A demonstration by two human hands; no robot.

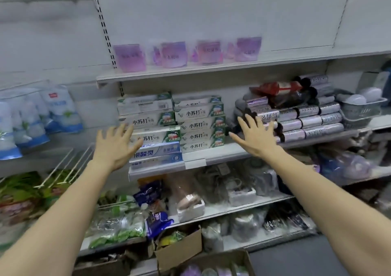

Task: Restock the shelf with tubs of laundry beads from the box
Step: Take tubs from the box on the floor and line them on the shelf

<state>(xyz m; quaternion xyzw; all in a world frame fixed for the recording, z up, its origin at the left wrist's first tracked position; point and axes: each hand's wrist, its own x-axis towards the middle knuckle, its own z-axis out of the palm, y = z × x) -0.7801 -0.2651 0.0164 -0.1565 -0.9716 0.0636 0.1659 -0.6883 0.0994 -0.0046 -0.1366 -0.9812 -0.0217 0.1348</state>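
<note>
Both hands are up and empty. The left hand (115, 146) and the right hand (254, 137) have their fingers straight and spread, palms toward the shelving, and neither holds anything.

Four purple tubs (174, 54) stand in a loose row on the shelf (211, 68) above and beyond both hands. More purple tubs lie in the box (243, 256) far below the hands, at the bottom edge of the view.

The stacked toothpaste cartons (198, 125) look like the main risk. They sit between the hands, just past the fingertips, and the left stack is piled unevenly. A tub lifted from the box up to the shelf has to pass close in front of them, so a stray wrist or tub could sweep cartons off. The tubs already placed are unevenly spaced, so sliding a new one in could knock a neighbour over or push it back.

The green-and-white cartons read "小苏打". The blue carton beside the left hand shows "馨灵", and the rest is unclear. The tub labels and the print on the silvery rolls (304, 123) past the right hand are too blurred to read.
</note>
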